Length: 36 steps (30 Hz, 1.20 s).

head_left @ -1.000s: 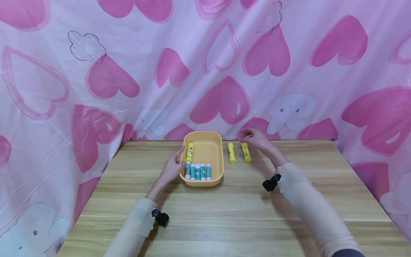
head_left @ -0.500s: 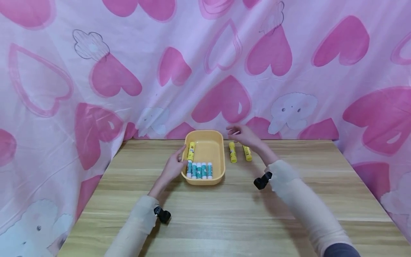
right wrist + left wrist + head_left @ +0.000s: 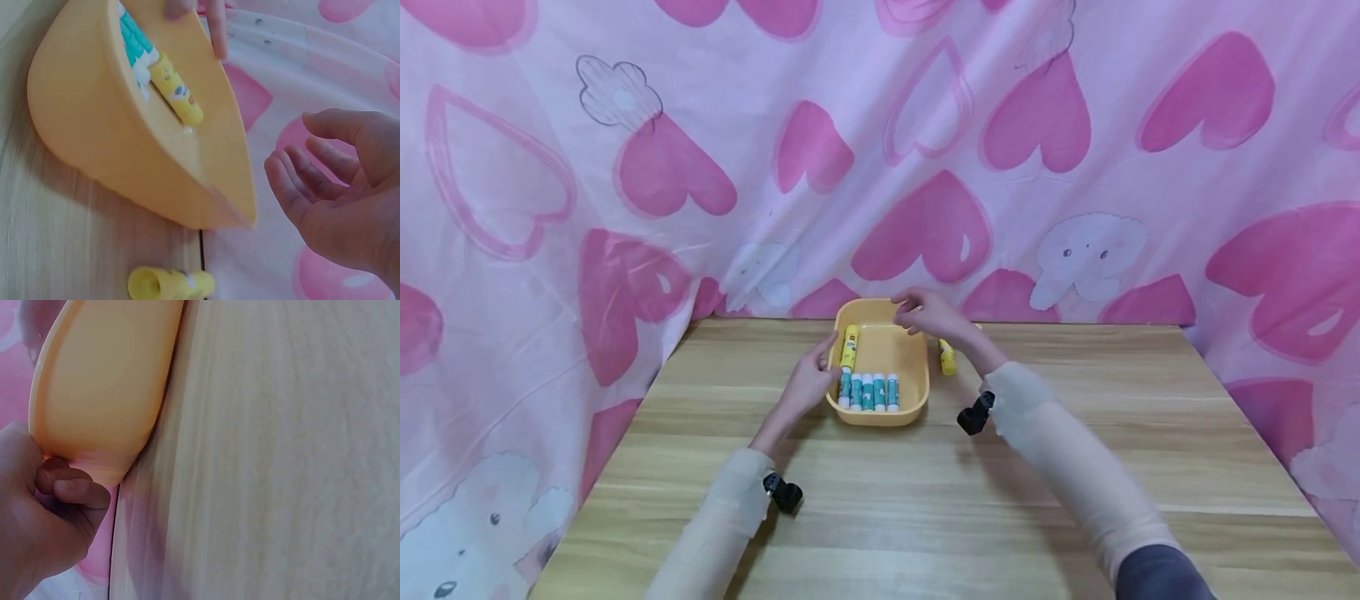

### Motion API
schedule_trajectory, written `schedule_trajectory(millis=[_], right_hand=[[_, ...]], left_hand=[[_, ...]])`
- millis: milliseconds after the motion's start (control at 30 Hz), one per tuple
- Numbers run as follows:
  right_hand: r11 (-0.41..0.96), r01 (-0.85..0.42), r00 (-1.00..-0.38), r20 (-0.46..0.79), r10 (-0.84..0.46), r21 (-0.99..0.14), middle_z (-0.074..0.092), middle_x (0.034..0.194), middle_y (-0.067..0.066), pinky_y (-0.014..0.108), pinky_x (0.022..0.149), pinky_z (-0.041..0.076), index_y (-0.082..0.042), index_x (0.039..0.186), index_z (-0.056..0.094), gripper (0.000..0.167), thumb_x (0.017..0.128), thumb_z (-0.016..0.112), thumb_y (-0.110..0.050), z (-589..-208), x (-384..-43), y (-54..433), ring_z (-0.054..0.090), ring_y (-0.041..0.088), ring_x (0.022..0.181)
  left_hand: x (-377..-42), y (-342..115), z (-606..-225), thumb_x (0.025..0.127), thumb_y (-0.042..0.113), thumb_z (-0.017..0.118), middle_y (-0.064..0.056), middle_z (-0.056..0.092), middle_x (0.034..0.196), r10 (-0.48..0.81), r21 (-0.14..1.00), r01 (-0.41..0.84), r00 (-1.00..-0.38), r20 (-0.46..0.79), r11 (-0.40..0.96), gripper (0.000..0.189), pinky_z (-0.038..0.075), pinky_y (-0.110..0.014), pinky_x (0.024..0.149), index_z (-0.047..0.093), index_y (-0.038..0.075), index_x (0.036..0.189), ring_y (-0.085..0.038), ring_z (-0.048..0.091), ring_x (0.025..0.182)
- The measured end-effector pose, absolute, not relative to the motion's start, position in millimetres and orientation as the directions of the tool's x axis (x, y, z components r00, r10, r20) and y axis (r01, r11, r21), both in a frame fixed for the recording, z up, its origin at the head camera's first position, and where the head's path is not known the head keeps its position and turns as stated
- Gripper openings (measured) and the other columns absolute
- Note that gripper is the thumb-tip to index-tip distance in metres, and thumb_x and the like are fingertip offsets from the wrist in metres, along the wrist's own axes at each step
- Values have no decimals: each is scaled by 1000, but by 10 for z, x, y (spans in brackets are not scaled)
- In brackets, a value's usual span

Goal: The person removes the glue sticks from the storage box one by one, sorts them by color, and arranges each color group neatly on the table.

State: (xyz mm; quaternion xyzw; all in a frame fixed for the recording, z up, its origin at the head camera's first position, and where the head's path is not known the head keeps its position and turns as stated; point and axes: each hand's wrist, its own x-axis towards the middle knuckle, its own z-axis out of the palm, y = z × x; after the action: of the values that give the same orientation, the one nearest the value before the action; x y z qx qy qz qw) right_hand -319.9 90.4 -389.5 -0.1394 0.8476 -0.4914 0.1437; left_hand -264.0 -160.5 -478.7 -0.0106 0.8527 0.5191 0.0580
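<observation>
A yellow-orange plastic tray stands near the table's back edge. In it, a row of several teal-and-white glue sticks lies at the near end, and one yellow glue stick lies along the left wall. My left hand grips the tray's left side, its thumb and fingers at the rim, as the left wrist view also shows. Holding nothing, my right hand hovers at the tray's far right corner with fingers loosely bent. Below it, right of the tray, lies another yellow glue stick.
A pink heart-patterned cloth hangs right behind the wooden table. The right forearm hides most of the table area just right of the remaining outside glue stick. Small black wrist cameras sit on both wrists.
My right hand has moved left from above the yellow glue sticks to the tray's far right corner. The forearm now covers the rightmost yellow stick. The left hand stays on the tray.
</observation>
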Motion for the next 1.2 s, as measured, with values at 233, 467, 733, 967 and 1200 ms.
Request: schedule_trajectory(millis=[233,467,733,967,1200], right_hand=[[465,-86,-900,-132,-416,-881,62,119,17,44,93,56,-2,140,50,48,96,61,-15,-3910,-3268,734,61,38,113],[452,-48,-887,-171,-430,-891,62,119,19,39,89,58,-1,140,49,47,96,60,-14,-3930,-3310,620,65,32,105],[463,-10,-868,-222,-444,-886,59,127,20,45,96,55,-1,140,49,49,95,62,-16,-4001,-3408,469,61,41,117],[500,9,-851,-269,-451,-866,54,137,20,44,96,55,1,144,44,54,96,61,-16,-4033,-3404,404,60,41,118],[507,39,-823,-315,-472,-861,50,137,21,48,100,52,3,141,43,51,96,60,-14,-4044,-3411,300,58,43,117]], left_hand=[[-2656,-1556,-4759,87,10,62,0,43,71,55,891,-57,-994,-92,450,77,40,-22,49,35,35,154,-13,42,57],[-2664,-1518,-4783,85,8,63,-3,52,72,89,899,-33,-993,-80,437,78,43,-23,47,35,32,155,-11,46,52],[-2675,-1493,-4796,86,7,62,-8,62,78,85,909,-55,-991,-99,414,78,49,-26,51,34,33,154,-13,54,57],[-2652,-1442,-4775,86,6,61,-13,70,91,95,916,-41,-992,-85,399,78,47,-24,50,35,31,154,-14,55,56],[-2648,-1484,-4723,85,5,61,-19,72,108,96,918,-40,-992,-85,395,78,52,-25,57,35,29,155,-18,66,71]])
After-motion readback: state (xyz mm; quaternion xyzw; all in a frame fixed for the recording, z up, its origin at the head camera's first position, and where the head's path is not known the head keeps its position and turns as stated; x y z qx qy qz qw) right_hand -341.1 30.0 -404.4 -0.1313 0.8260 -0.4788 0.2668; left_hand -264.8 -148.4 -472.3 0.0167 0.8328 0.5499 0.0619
